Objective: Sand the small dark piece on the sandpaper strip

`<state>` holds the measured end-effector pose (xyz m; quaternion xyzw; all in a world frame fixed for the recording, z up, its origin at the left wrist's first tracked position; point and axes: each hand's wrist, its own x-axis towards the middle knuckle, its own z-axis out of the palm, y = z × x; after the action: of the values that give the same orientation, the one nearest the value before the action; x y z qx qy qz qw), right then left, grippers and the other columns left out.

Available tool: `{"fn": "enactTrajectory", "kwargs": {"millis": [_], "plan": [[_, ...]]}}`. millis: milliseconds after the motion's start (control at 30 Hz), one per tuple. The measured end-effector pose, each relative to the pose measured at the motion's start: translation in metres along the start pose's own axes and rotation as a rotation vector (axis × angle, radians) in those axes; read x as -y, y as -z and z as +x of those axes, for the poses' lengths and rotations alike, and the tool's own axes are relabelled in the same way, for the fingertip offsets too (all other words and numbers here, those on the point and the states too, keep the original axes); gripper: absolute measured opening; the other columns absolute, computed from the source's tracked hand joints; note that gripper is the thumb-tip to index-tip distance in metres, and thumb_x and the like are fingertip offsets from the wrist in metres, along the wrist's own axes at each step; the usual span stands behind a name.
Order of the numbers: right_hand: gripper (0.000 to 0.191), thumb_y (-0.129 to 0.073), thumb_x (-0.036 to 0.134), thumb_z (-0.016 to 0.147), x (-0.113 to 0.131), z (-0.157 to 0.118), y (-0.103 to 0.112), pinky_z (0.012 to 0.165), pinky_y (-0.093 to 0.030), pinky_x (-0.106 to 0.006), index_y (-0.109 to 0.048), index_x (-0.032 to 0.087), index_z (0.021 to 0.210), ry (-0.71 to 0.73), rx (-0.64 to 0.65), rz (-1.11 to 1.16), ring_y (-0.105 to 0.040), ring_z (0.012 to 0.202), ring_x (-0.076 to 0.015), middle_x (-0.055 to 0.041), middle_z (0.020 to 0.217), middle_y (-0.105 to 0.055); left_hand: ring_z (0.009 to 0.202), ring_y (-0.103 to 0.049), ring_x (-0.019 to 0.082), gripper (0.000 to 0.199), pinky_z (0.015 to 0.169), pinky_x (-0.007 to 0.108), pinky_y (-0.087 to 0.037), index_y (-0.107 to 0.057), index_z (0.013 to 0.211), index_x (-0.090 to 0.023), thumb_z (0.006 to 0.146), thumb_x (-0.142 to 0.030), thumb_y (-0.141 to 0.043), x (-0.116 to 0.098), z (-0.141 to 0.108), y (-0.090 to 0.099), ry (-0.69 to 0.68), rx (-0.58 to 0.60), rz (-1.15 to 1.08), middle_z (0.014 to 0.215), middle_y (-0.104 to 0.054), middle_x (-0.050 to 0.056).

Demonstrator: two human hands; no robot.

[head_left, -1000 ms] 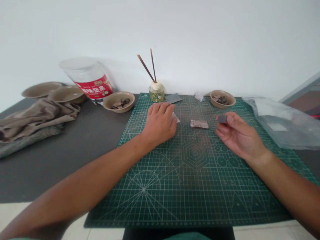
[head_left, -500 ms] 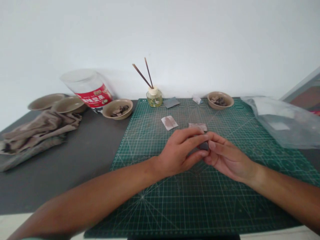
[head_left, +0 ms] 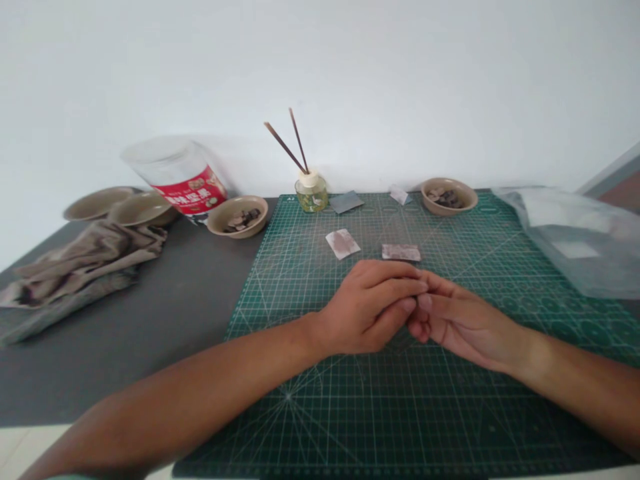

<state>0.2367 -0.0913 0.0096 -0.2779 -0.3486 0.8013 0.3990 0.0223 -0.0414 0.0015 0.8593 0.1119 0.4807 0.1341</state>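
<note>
Where the cutting mat (head_left: 400, 427) ends, dark tabletop (head_left: 125, 373) reaches a white wall (head_left: 320, 67).

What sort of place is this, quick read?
Probably a small craft or hobby workbench: a green gridded cutting mat covers a dark tabletop, a tan bowl holds small dark pieces, and what look like sandpaper scraps lie on the mat.

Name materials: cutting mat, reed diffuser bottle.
The cutting mat looks like matte green plastic, with pale printed grid lines and no shine. The reed diffuser bottle looks like clear glass: glossy, with its contents showing through. Plastic can't be ruled out.
</note>
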Motion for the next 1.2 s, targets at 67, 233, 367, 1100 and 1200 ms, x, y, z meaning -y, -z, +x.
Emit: {"fn": "enactTrajectory", "kwargs": {"millis": [67, 233, 367, 1100, 1200], "plan": [[0.027, -0.093, 0.035, 0.094, -0.001, 0.001, 0.0, 0.069, -0.06, -0.016, -0.076, 0.025, 0.113, -0.02, 0.004, 0.004, -0.079, 0.076, -0.0077, 0.0051, 0.089, -0.078, 0.116, -0.078, 0.022, 0.017, 0.101, 0.038, -0.063, -0.071, 0.123, -0.018, 0.109, -0.02, -0.062, 0.0, 0.001, -0.001, 0.005, -0.014, -0.009, 0.124, -0.08, 0.013], [0.027, -0.095, 0.034, 0.091, 0.0, -0.001, -0.001, 0.067, -0.059, -0.016, -0.077, 0.023, 0.107, -0.06, 0.018, -0.006, -0.076, 0.073, -0.0072, 0.0052, 0.087, -0.076, 0.107, -0.079, 0.02, 0.011, 0.096, 0.034, -0.062, -0.071, 0.114, -0.019, 0.111, -0.022, -0.061, -0.002, 0.002, -0.002, 0.008, -0.019, -0.04, 0.114, -0.082, 0.008], [0.026, -0.095, 0.032, 0.09, 0.002, -0.002, 0.0, 0.066, -0.058, -0.016, -0.076, 0.022, 0.106, -0.071, 0.035, 0.004, -0.074, 0.071, -0.0068, 0.0052, 0.086, -0.074, 0.108, -0.079, 0.02, 0.014, 0.096, 0.034, -0.062, -0.071, 0.116, -0.018, 0.113, -0.022, -0.059, -0.001, 0.003, -0.001, 0.0, 0.0, -0.039, 0.116, -0.082, 0.01], [0.025, -0.094, 0.034, 0.091, 0.01, -0.005, 0.001, 0.058, -0.052, -0.018, -0.073, 0.022, 0.096, -0.019, -0.008, -0.054, -0.065, 0.061, -0.0053, 0.0015, 0.095, -0.076, 0.111, -0.079, 0.023, 0.022, 0.092, 0.036, -0.063, -0.064, 0.114, -0.02, 0.106, -0.039, -0.071, 0.002, 0.002, -0.005, 0.006, -0.058, 0.006, 0.118, -0.08, 0.012], [0.028, -0.095, 0.036, 0.09, 0.009, -0.004, 0.001, 0.058, -0.051, -0.019, -0.071, 0.022, 0.095, -0.021, -0.031, -0.08, -0.065, 0.061, -0.0071, 0.004, 0.083, -0.07, 0.109, -0.078, 0.021, 0.016, 0.09, 0.035, -0.062, -0.063, 0.109, -0.02, 0.108, -0.036, -0.068, 0.0, 0.002, -0.005, 0.007, -0.048, 0.005, 0.118, -0.08, 0.012]]}}
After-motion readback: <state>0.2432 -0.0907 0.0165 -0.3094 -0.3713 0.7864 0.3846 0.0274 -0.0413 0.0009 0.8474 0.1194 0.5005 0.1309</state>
